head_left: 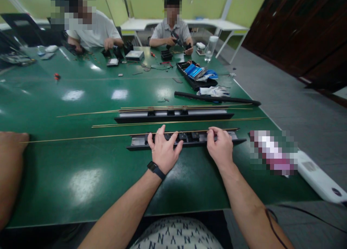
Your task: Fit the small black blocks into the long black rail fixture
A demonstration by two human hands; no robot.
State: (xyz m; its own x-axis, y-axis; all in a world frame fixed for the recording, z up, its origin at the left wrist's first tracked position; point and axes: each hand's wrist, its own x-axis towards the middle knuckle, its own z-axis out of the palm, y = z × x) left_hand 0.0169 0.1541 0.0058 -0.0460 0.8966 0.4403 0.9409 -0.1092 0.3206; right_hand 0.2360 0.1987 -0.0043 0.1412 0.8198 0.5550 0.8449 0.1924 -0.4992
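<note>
Directly in front of me lies a long black channel (141,146) with a light inner face and several black blocks (195,136) in it. My left hand (166,150) rests over its middle with the fingers spread. A thin brass-coloured rod (81,138) runs along the channel's far edge and out to the left. My right hand (221,145) has thumb and forefinger pinched on this rod near the channel's right end. At the left edge, another person's hand (20,137) is at the rod's far end.
A second black channel (173,117) lies farther back among loose rods (179,122). Behind it are a black tube (217,98), white gloves (214,91) and a black tray (193,81) with blue items. Two people sit across the green table (81,191). A white device (317,176) stands right.
</note>
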